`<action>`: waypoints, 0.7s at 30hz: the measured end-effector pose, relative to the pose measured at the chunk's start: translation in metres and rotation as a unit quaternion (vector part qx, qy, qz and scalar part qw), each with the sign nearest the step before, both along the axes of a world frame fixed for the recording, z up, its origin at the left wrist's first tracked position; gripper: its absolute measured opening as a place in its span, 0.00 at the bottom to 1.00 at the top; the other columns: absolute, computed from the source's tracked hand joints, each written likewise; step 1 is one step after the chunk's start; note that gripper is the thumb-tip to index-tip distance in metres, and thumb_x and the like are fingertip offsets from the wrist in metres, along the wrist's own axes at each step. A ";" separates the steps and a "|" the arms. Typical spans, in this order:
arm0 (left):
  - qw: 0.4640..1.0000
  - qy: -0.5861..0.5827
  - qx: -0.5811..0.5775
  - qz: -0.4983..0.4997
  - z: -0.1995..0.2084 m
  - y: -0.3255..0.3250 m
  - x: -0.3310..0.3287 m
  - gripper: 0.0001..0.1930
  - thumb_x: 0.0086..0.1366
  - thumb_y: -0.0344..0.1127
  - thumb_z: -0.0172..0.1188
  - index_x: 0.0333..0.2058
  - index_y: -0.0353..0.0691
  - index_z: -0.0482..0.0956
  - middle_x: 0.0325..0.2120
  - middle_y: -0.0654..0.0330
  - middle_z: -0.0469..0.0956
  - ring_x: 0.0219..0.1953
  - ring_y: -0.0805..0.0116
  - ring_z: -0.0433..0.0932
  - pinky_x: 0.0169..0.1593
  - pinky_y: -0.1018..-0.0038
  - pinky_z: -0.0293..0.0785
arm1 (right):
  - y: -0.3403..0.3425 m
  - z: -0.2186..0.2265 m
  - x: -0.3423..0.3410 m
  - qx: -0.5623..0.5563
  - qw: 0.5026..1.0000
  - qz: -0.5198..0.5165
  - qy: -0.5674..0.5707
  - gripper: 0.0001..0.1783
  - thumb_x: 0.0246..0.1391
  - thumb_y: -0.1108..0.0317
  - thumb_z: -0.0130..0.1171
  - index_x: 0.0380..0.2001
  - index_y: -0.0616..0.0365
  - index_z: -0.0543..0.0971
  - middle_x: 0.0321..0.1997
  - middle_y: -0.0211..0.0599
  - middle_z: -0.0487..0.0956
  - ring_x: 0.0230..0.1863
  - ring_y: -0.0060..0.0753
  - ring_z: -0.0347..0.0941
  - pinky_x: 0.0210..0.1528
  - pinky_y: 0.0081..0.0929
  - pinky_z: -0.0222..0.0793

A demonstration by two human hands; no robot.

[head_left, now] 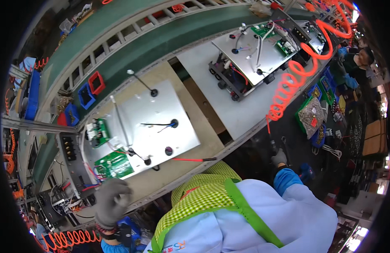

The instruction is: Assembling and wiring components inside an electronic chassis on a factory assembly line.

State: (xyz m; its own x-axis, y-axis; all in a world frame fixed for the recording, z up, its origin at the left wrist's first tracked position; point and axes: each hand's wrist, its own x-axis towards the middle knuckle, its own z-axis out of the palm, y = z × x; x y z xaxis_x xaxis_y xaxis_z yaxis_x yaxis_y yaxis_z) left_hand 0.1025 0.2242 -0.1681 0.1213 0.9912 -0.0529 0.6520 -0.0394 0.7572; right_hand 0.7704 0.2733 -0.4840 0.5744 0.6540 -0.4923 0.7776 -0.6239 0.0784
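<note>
Grey knit gloves cover both hands. Left hand [112, 202], lower left of the frame: fingers curled loosely, grasping nothing, hovering just off the near edge of the tabletop [245, 114]. Right hand [279, 157], right of centre: clenched around one dark handheld driver tool [273, 146], held off the tabletop edge, under one orange coiled air hose [302, 69] that runs to the upper right.

Items at centre left, nearest the left hand:
- One white rectangular metal panel [140, 114] lying flat on a beige board, with four dark round grommets showing and thin wires through them.
- Two green circuit boards, one small [98, 131] at the panel's left edge and one larger [115, 165] at its lower left corner.
- One red-handled slim screwdriver [193, 159] lying on the board just below the panel.

Surroundings:
- One second grey metal panel assembly [250, 57], upper centre, well apart.
- Three small parts bins, one red [96, 82] and two blue [86, 96], upper left beside the green conveyor rail.
- One green bin of screws [310, 113] at the right.
- A second orange coiled hose [68, 238] at the lower left.
</note>
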 end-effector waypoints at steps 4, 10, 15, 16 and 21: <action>0.955 -0.001 -0.234 -0.180 -0.089 0.029 0.096 0.11 0.61 0.39 0.61 0.38 0.38 0.82 0.33 0.51 0.82 0.37 0.53 0.81 0.42 0.64 0.76 | -0.016 -0.022 0.035 0.071 0.997 0.026 0.028 0.40 0.45 0.66 0.63 0.64 0.60 0.64 0.60 0.56 0.72 0.62 0.56 0.68 0.61 0.44 0.66; 0.944 0.023 -0.187 -0.269 -0.261 0.031 0.138 0.12 0.62 0.39 0.60 0.39 0.37 0.82 0.36 0.52 0.83 0.40 0.54 0.82 0.47 0.63 0.76 | -0.034 0.044 -0.032 0.366 0.918 0.151 0.024 0.29 0.46 0.62 0.64 0.53 0.57 0.73 0.53 0.48 0.75 0.57 0.51 0.69 0.61 0.45 0.63; 0.904 0.256 -0.055 -0.337 -0.329 0.038 0.161 0.35 0.61 0.50 0.61 0.62 0.38 0.66 0.62 0.41 0.64 0.64 0.38 0.61 0.65 0.50 0.57 | -0.203 -0.101 -0.042 0.161 0.969 -0.030 0.188 0.25 0.56 0.51 0.56 0.54 0.50 0.75 0.58 0.51 0.72 0.56 0.58 0.71 0.58 0.50 0.68; 0.889 0.305 -0.043 -0.339 -0.341 0.033 0.160 0.40 0.59 0.56 0.61 0.64 0.39 0.62 0.64 0.41 0.61 0.66 0.37 0.57 0.66 0.47 0.55 | -0.258 -0.163 -0.017 0.126 0.988 -0.016 0.085 0.27 0.58 0.49 0.53 0.57 0.47 0.74 0.62 0.50 0.70 0.60 0.55 0.67 0.61 0.54 0.65; 0.851 0.384 -0.028 -0.357 -0.344 0.010 0.163 0.43 0.60 0.58 0.60 0.66 0.36 0.59 0.68 0.37 0.52 0.69 0.35 0.51 0.68 0.45 0.48 | -0.306 -0.214 0.073 -0.065 0.966 -0.250 -0.005 0.31 0.65 0.43 0.35 0.63 0.45 0.71 0.69 0.39 0.67 0.68 0.51 0.62 0.73 0.46 0.46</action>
